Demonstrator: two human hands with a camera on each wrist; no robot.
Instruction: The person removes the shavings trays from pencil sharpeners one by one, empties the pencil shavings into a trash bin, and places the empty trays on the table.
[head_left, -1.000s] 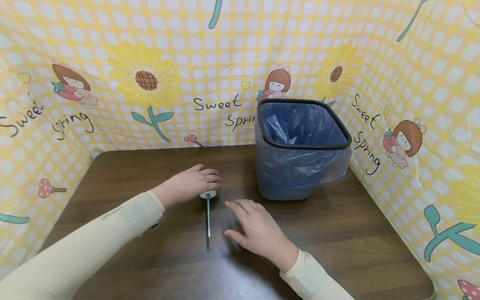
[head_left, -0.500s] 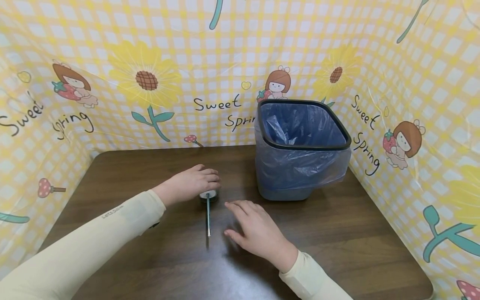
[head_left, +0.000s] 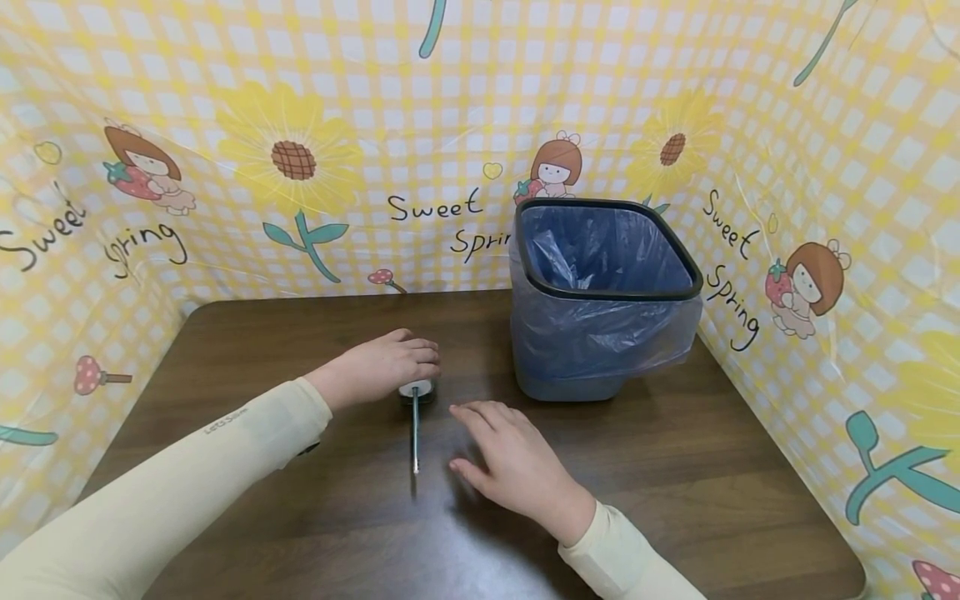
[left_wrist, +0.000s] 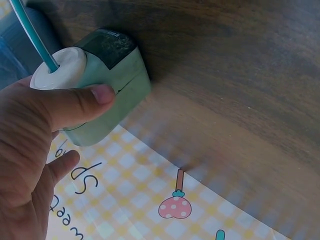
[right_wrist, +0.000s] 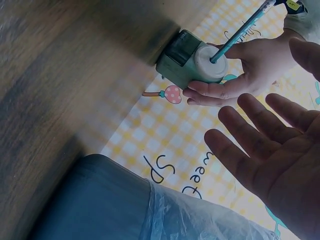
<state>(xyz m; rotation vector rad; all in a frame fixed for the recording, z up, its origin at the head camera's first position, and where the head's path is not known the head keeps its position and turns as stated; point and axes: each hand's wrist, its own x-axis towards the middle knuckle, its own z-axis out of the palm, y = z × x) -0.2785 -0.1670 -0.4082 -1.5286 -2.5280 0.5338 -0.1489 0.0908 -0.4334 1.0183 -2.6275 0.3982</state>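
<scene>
A green pencil sharpener (left_wrist: 112, 92) with a white round front and a dark clear compartment rests on the table. My left hand (head_left: 378, 367) grips its body, thumb on one side and fingers on the other. From the hole in the white front sticks a teal pencil (head_left: 416, 433), its free end toward me; nobody's fingers touch the pencil. My right hand (head_left: 517, 462) is held to the right of the pencil, apart from it, with fingers extended and nothing in them. In the right wrist view its palm and spread fingers show near the sharpener.
A grey-blue bin (head_left: 570, 388) with a black rim and a clear bluish liner bag stands at the back right of the brown wooden table (head_left: 300, 533). A yellow checked cloth (head_left: 420, 100) with printed flowers hangs round the back and sides.
The pencil's free end has shifted very slightly to the left. Both hands, the sharpener and the bin stay in place.
</scene>
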